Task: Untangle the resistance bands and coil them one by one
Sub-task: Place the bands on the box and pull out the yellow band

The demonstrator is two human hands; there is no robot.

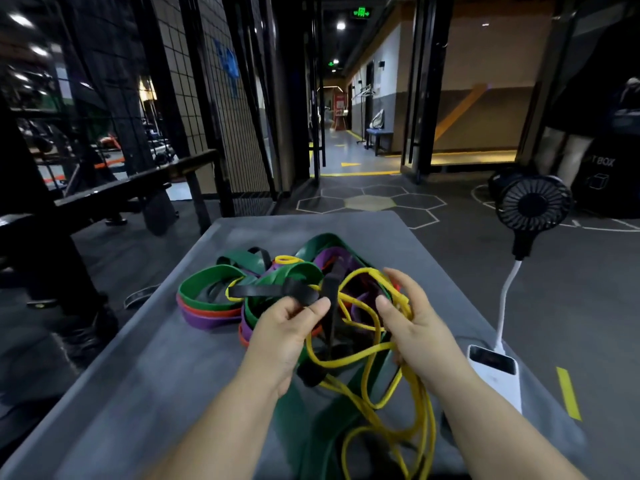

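A tangled heap of resistance bands lies on the grey table (145, 368): wide green bands (207, 273), purple (204, 321) and red-orange ones under them, a thin yellow band (363, 355) looping toward me, and a black band (270, 291). My left hand (284, 337) pinches the black band between thumb and fingers at the middle of the heap. My right hand (415, 323) grips several strands of the yellow band at the heap's right side. Yellow loops hang down between my forearms over a dark green band (304, 410).
A white power bank (495, 372) lies at the table's right edge, with a white gooseneck leading up to a small black fan (531, 202). A black bench (114, 192) stands to the left. Someone's legs (561, 154) are at the far right, by a black box.
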